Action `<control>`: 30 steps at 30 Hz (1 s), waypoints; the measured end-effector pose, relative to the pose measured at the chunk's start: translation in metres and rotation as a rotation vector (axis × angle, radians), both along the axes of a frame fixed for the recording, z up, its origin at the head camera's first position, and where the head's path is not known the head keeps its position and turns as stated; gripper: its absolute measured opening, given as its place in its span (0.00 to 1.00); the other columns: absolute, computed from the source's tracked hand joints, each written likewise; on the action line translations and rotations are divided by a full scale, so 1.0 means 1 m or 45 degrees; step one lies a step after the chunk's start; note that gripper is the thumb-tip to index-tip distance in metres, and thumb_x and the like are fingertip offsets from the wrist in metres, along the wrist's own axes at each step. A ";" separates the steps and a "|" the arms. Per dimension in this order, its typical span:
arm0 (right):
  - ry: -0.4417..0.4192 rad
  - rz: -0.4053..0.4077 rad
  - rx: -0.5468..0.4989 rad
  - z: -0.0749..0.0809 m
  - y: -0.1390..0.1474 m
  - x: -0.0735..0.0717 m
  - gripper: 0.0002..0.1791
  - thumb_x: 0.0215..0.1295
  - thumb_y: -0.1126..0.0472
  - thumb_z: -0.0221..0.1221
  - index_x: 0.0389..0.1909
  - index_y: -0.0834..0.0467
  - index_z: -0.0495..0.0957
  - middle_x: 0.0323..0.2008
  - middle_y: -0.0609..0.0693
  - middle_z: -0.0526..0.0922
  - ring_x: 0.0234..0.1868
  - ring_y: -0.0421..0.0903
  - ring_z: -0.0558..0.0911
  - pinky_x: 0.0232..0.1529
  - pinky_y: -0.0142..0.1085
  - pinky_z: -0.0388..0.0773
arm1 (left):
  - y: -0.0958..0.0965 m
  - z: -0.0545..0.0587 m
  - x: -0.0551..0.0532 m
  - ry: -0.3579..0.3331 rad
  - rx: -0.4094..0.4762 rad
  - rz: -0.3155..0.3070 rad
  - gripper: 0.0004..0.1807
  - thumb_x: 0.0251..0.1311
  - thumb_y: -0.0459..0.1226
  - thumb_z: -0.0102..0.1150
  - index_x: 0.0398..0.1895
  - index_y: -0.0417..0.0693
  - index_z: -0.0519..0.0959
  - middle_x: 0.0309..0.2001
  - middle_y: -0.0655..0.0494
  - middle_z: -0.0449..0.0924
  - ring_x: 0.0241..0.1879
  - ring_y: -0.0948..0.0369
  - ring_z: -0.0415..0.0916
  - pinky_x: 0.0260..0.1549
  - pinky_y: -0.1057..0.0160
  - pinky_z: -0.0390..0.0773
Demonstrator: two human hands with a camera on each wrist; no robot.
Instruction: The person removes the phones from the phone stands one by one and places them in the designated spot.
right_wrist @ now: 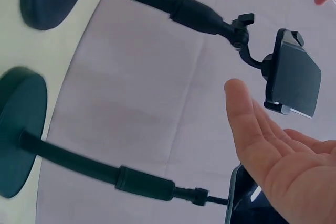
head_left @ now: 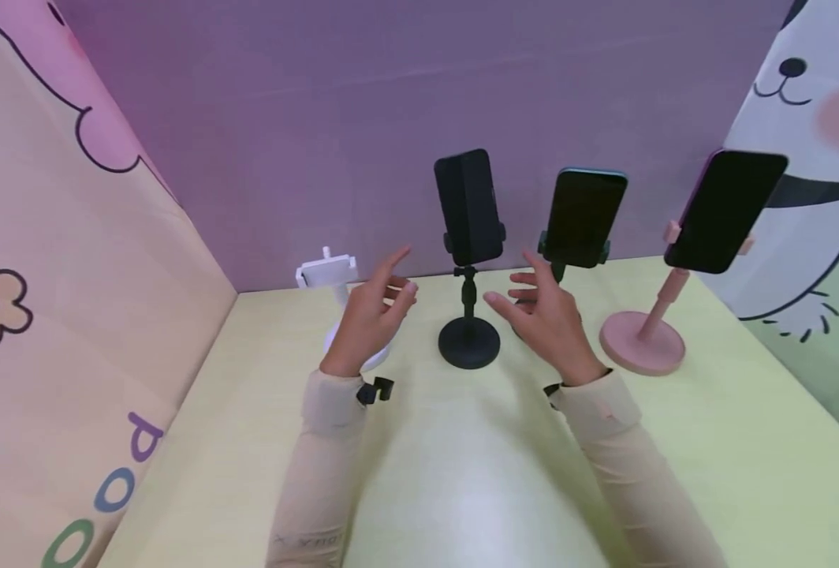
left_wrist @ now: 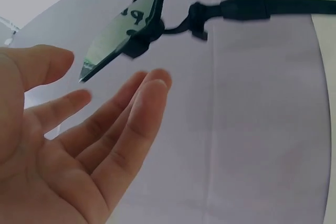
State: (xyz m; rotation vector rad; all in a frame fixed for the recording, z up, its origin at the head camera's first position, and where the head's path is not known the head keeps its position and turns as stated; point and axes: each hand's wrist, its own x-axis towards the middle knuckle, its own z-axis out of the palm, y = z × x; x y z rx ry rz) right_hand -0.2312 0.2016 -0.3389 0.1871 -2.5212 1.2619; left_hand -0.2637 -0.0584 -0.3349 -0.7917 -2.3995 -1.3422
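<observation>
My left hand (head_left: 371,319) is raised with fingers extended, between a white phone stand (head_left: 329,272) and a black phone stand (head_left: 469,347). A dark phone (head_left: 467,207) sits upright, slightly tilted, in the black stand's clamp. On the other side of it, my right hand (head_left: 553,323) is held up with nothing in it, overlapping a dark green phone stand (right_wrist: 144,183) in the head view. That stand holds a phone with a light blue edge (head_left: 587,219). The left wrist view shows spread, gently bent fingers (left_wrist: 139,129) near the black stand's phone, gripping nothing.
To the right stands a pink phone stand (head_left: 643,347) with a large dark phone (head_left: 728,209) tilted in it. The pale table (head_left: 455,489) meets a purple backdrop (head_left: 363,118) behind the stands. Printed cartoon panels (head_left: 29,221) rise at both sides.
</observation>
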 end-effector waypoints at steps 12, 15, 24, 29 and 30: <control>0.015 0.009 -0.188 0.002 -0.018 -0.024 0.54 0.55 0.32 0.61 0.76 0.36 0.38 0.69 0.60 0.63 0.61 0.57 0.74 0.52 0.51 0.76 | 0.044 -0.006 -0.025 -0.117 0.280 -0.061 0.34 0.70 0.46 0.50 0.75 0.69 0.50 0.66 0.52 0.65 0.64 0.54 0.67 0.59 0.49 0.70; 0.009 0.009 -0.220 0.002 -0.021 -0.027 0.54 0.56 0.33 0.61 0.75 0.36 0.37 0.69 0.60 0.62 0.62 0.58 0.74 0.51 0.53 0.76 | 0.051 -0.009 -0.027 -0.182 0.342 -0.102 0.33 0.71 0.48 0.49 0.75 0.68 0.49 0.71 0.55 0.59 0.68 0.52 0.61 0.61 0.47 0.66; 0.004 0.021 -0.262 0.000 -0.029 -0.032 0.55 0.58 0.35 0.62 0.75 0.34 0.34 0.74 0.55 0.52 0.62 0.60 0.73 0.51 0.56 0.75 | 0.064 -0.011 -0.026 -0.411 0.549 -0.215 0.31 0.72 0.55 0.41 0.75 0.77 0.45 0.73 0.55 0.53 0.70 0.53 0.58 0.62 0.46 0.65; 0.006 0.045 -0.274 -0.001 -0.024 -0.037 0.54 0.58 0.36 0.62 0.74 0.30 0.32 0.74 0.55 0.51 0.62 0.60 0.73 0.52 0.57 0.74 | 0.069 -0.011 -0.027 -0.488 0.595 -0.253 0.31 0.72 0.57 0.36 0.75 0.79 0.43 0.75 0.60 0.46 0.71 0.53 0.54 0.61 0.43 0.65; 0.007 0.053 -0.282 -0.001 -0.023 -0.038 0.54 0.58 0.36 0.62 0.74 0.29 0.32 0.74 0.55 0.51 0.62 0.60 0.73 0.52 0.57 0.74 | 0.070 -0.012 -0.027 -0.494 0.587 -0.252 0.30 0.73 0.57 0.35 0.75 0.78 0.43 0.76 0.61 0.45 0.71 0.53 0.53 0.61 0.43 0.65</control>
